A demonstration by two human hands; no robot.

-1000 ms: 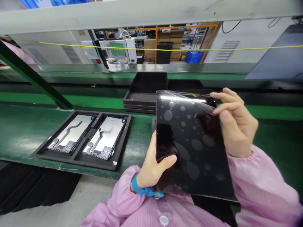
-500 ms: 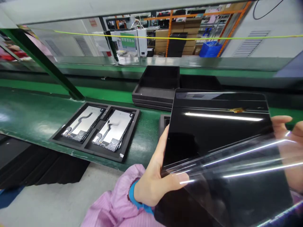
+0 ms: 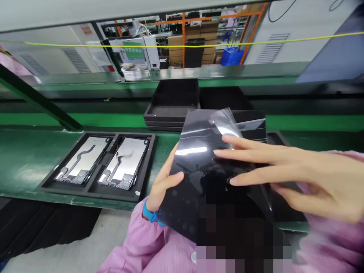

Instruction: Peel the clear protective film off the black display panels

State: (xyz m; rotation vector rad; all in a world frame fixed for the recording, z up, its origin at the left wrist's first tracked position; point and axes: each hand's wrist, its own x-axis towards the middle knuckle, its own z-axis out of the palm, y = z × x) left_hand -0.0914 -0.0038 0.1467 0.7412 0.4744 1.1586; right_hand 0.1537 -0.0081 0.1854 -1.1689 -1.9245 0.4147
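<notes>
Green bench (image 3: 22,163); left grip (image 3: 162,187) closed on panel (image 3: 187,189).

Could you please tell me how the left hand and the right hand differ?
The left hand grips the left edge of the dark panel, thumb on its front; the right hand reaches over that front and its clear film, fingers extended. A blue wristband shows by the left hand; none is visible by the right hand. Both emerge from pink sleeves.
</notes>
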